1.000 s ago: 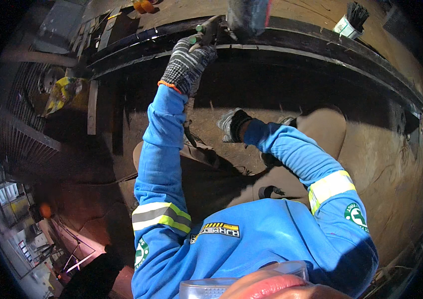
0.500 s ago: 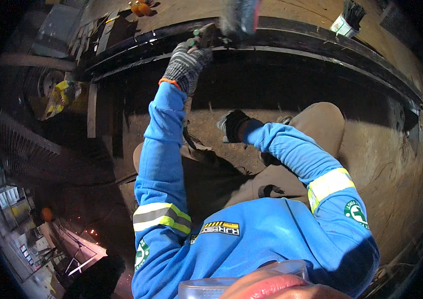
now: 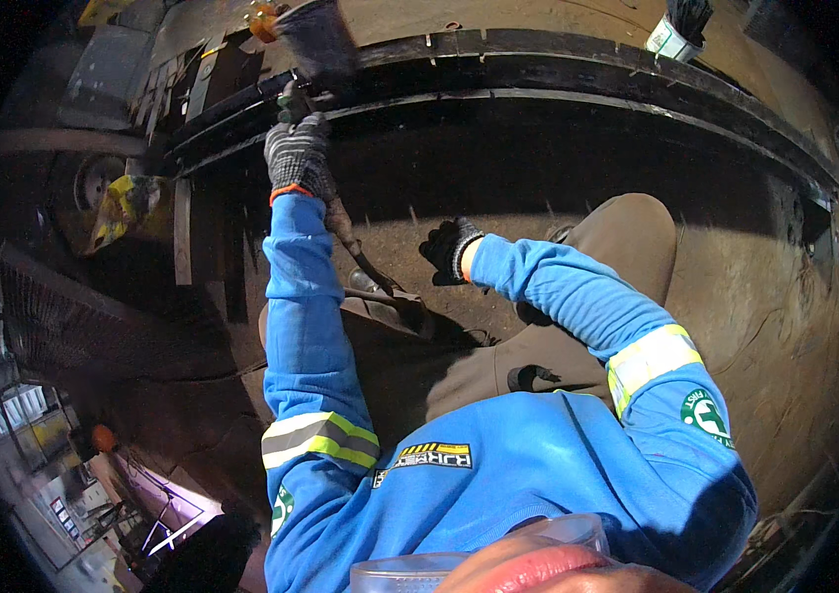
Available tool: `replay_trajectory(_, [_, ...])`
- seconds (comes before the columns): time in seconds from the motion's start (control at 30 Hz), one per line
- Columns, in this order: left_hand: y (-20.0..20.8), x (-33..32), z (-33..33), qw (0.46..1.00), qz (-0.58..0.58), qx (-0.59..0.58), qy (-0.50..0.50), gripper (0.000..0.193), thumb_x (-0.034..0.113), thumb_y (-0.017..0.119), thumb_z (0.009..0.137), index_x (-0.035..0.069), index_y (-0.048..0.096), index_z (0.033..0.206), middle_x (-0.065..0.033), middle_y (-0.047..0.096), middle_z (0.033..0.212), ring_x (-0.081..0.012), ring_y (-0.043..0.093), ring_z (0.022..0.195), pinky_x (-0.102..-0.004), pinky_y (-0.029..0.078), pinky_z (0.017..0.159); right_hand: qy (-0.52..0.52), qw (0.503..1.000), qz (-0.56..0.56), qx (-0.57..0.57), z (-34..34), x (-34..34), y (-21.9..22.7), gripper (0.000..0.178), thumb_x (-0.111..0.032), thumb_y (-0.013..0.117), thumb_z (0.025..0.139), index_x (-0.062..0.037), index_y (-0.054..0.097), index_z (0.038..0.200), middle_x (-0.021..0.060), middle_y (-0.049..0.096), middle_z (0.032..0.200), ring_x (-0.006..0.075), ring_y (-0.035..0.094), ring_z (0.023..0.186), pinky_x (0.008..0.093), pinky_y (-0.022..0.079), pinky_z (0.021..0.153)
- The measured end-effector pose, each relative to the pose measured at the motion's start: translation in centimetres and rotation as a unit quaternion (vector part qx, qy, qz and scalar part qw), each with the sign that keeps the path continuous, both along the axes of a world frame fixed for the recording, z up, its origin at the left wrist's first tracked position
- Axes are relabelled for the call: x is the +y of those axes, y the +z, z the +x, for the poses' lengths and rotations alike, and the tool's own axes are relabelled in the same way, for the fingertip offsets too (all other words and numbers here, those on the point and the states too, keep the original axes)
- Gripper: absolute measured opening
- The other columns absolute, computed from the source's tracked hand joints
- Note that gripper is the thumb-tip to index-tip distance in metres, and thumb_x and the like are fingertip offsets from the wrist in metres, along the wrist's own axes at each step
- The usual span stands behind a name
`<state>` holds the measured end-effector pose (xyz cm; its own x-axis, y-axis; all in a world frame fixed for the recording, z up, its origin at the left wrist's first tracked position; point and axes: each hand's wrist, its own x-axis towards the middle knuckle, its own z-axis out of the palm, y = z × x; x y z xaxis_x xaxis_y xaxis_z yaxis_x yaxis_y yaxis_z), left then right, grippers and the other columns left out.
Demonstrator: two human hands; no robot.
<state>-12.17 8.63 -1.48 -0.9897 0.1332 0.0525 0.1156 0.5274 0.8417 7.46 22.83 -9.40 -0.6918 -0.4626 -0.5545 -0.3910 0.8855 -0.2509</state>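
Observation:
My left hand (image 3: 299,156), in a grey striped knit glove with an orange cuff, is closed around a clamp-like tool (image 3: 291,102) with green parts, at the left part of a long dark steel beam (image 3: 577,67). A thick cable (image 3: 358,255) trails from below that hand toward my lap. Just beyond the tool is a blurred dark grey, tube-shaped thing (image 3: 318,44); whether the two touch I cannot tell. Over the ground in front of my knees, my right hand (image 3: 449,251) hangs in a black-palmed glove. Its fingers are loosely bent and apart, holding nothing.
A white bucket (image 3: 673,42) of dark rods stands beyond the beam at right. Orange items (image 3: 263,22) lie at the far left. A yellow sack (image 3: 125,212), a metal grating (image 3: 63,316) and a wheel-like disc (image 3: 98,183) are on my left.
My left hand has moved left along the beam with the tool. The blurred grey thing has also shifted left. My right hand has turned slightly and its fingers have loosened.

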Motion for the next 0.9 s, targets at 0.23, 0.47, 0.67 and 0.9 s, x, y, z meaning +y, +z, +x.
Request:
replay_trajectory(0.23, [2.6, 6.0, 5.1, 0.980, 0.005, -0.096, -0.175, 0.023, 0.004, 0.037, 0.089, 0.004, 0.055, 0.103, -0.0090, 0.061, 0.092, -0.0172, 0.056, 0.087, -0.0263, 0.042, 0.079, -0.028, 0.999, -0.029, 0.013, 0.4, 0.3, 0.8, 0.051, -0.042, 0.063, 0.070, -0.0082, 0.057, 0.108, 0.0129, 0.059, 0.104, 0.0301, 0.056, 0.098, 0.0427, 0.044, 0.081])
replay_trajectory(0.47, [5.4, 7.4, 8.1, 0.955, 0.177, -0.106, -0.211, 0.023, 0.004, 0.046, 0.087, 0.003, 0.051, 0.109, -0.0090, 0.060, 0.097, -0.0155, 0.056, 0.087, -0.0248, 0.044, 0.080, -0.008, 1.000, -0.005, 0.014, 0.0, 0.7, 0.5, 0.046, -0.040, 0.061, 0.072, -0.0079, 0.059, 0.104, 0.0122, 0.061, 0.102, 0.0287, 0.058, 0.095, 0.0407, 0.047, 0.076])
replay_trajectory(0.67, [3.0, 6.9, 6.2, 0.922, 0.296, -0.234, -0.089, 0.021, 0.005, 0.042, 0.088, 0.001, 0.053, 0.106, -0.0112, 0.062, 0.092, -0.0197, 0.058, 0.084, -0.0271, 0.045, 0.077, -0.017, 1.000, -0.007, 0.009, 0.1, 0.8, 0.8, 0.048, -0.041, 0.062, 0.070, -0.0085, 0.058, 0.106, 0.0124, 0.061, 0.102, 0.0293, 0.057, 0.095, 0.0428, 0.045, 0.079])
replay_trajectory(0.9, [1.8, 3.7, 3.7, 0.992, 0.000, -0.011, -0.124, 0.021, 0.010, 0.041, 0.087, 0.004, 0.060, 0.094, -0.0137, 0.062, 0.087, -0.0273, 0.058, 0.081, -0.0322, 0.044, 0.076, -0.014, 0.998, -0.019, 0.050, 0.1, 0.8, -1.1, 0.055, -0.044, 0.062, 0.070, -0.0092, 0.054, 0.111, 0.0132, 0.058, 0.103, 0.0318, 0.056, 0.095, 0.0468, 0.043, 0.078])
